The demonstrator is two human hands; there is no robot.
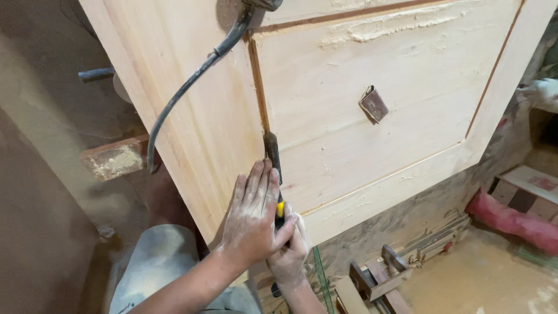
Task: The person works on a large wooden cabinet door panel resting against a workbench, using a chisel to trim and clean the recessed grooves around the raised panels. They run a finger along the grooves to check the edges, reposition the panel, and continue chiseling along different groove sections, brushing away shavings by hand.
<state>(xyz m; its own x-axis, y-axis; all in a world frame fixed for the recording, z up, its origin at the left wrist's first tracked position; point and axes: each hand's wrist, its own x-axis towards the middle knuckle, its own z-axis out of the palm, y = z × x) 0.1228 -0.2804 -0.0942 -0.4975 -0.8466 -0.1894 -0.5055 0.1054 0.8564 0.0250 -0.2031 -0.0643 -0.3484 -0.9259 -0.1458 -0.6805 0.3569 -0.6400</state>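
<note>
A pale wooden door panel (360,87) lies flat before me, with a groove around its raised inner field. Both hands grip a chisel (272,151) whose dark blade sits in the groove at the panel's lower left corner. My left hand (253,218) lies on top, fingers stretched along the blade. My right hand (290,256) wraps the yellow and black handle (280,210) from below. Both hands are dusted with sawdust.
A folded piece of brown sandpaper (373,104) rests on the panel's middle. A black power cable (192,81) trails across the left stile. A wooden support beam (113,158) pokes out at left. Wood offcuts (378,276) and a pink sack (511,221) lie on the dusty floor at right.
</note>
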